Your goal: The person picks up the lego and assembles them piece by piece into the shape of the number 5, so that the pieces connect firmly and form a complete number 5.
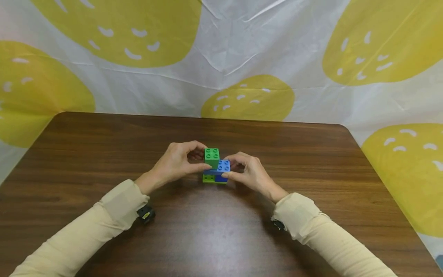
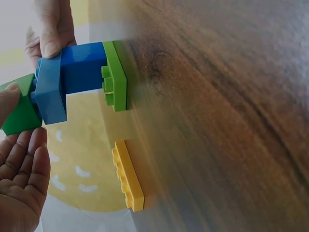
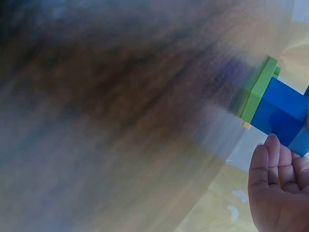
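**Block stack held between both hands at the table's middle**

Two cream sleeves [image 1: 114,209] are seen nearest, leading to the hands. The green block [image 1: 212,156] on top of the stack is pinched by the left hand [image 1: 176,163] between thumb and fingers. The light blue block [image 1: 221,166] beneath it is gripped by the right hand [image 1: 250,173], with the thumb laid against its front. Below sit a dark blue block [image 1: 220,178] and a lime green plate [image 1: 209,178], which rests on the wooden table [image 1: 104,154].

A skewed push could, it is judged, shift the stepped stack, or leave the top block unseated. A yellow plate [image 2: 128,176] is shown lying behind the stack. Beyond the table hangs a white cloth with yellow blobs [image 1: 242,57].
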